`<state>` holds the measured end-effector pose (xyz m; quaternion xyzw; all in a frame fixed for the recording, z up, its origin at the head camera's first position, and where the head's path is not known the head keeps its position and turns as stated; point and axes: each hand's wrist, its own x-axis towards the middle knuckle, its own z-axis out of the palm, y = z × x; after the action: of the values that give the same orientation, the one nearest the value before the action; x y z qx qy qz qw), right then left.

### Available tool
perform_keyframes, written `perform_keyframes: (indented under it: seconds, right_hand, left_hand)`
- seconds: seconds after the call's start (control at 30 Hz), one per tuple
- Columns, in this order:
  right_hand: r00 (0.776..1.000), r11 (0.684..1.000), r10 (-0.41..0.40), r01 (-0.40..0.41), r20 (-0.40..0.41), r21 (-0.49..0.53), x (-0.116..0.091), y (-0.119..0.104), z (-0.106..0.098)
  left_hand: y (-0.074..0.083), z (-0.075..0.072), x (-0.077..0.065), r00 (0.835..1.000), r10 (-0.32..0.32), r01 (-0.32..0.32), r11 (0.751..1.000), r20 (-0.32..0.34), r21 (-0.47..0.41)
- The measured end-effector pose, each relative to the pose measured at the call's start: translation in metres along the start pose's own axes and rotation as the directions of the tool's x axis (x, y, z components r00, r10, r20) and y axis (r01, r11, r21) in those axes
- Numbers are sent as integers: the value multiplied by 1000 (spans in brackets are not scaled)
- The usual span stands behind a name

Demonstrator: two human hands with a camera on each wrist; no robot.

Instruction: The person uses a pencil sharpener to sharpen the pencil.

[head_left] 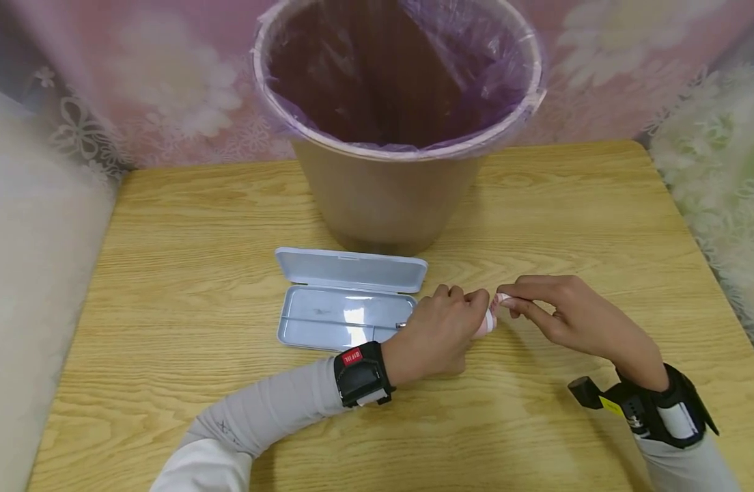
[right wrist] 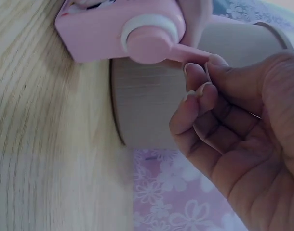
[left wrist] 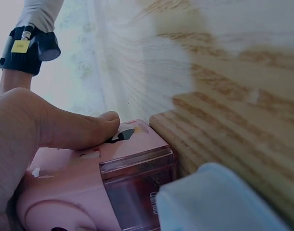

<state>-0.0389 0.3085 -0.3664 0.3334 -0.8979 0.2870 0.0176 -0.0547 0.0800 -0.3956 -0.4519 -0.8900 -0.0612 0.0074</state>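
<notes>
A pink crank pencil sharpener (left wrist: 84, 168) with a see-through shavings drawer (left wrist: 137, 190) stands on the table, mostly covered by my left hand (head_left: 441, 331) in the head view. That hand grips its body from above, thumb along a printed side in the left wrist view. My right hand (head_left: 567, 311) pinches the end of the sharpener's crank handle (right wrist: 190, 52) between thumb and fingertips. In the right wrist view the crank's round hub (right wrist: 149, 45) sits in a white ring. Left of the sharpener lies an opened light blue pencil case (head_left: 352, 273), its lid raised at the back.
A tall bin (head_left: 383, 198) lined with a purple plastic bag (head_left: 494, 75) stands on the table right behind the pencil case. Flowered pink cloth (head_left: 180, 75) hangs beyond the table's back edge. Wood-grain table surface (head_left: 168, 260) runs to both sides.
</notes>
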Motion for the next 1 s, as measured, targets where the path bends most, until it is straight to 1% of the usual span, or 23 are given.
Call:
perform_keyframes:
  seconds: [0.13, 0.23, 0.3, 0.4, 0.53, 0.63, 0.8, 0.93, 1.0]
  right_hand:
    - [1000, 1000, 7, -7, -4, -4, 5, 7, 3]
    - [1000, 1000, -14, 14, -9, 27, 8, 15, 6]
    - [1000, 999, -11, 11, 4, 52, 11, 22, 10]
    - [999, 997, 13, -17, 51, 69, 12, 33, 19]
    - [985, 996, 37, -50, 166, 74, 5, 41, 35]
    - [970, 990, 36, -67, 240, 121, -5, 37, 44]
    - [955, 967, 34, -106, 295, 233, -19, 21, 46]
    - [942, 962, 39, -126, 334, 244, -25, 7, 39]
    - [940, 963, 36, -124, 339, 241, -28, 1, 34]
  left_hand:
    - [0, 1, 0, 1000, -3, 3, 1000, -2, 6]
    - [0, 1, 0, 1000, -5, 5, 1000, 4, 11]
    - [0, 1, 0, 1000, -7, 6, 1000, 14, 16]
    - [0, 0, 1, 1000, -7, 7, 1000, 23, 17]
    - [0, 0, 0, 1000, -8, 8, 1000, 19, -27]
    - [1, 0, 0, 1000, -9, 10, 999, 14, -48]
    - [0, 0, 1, 1000, -13, 14, 999, 9, -45]
    - [0, 0, 1, 1000, -1, 1, 999, -1, -38]
    - [0, 0, 1, 1000, 4, -4, 999, -5, -34]
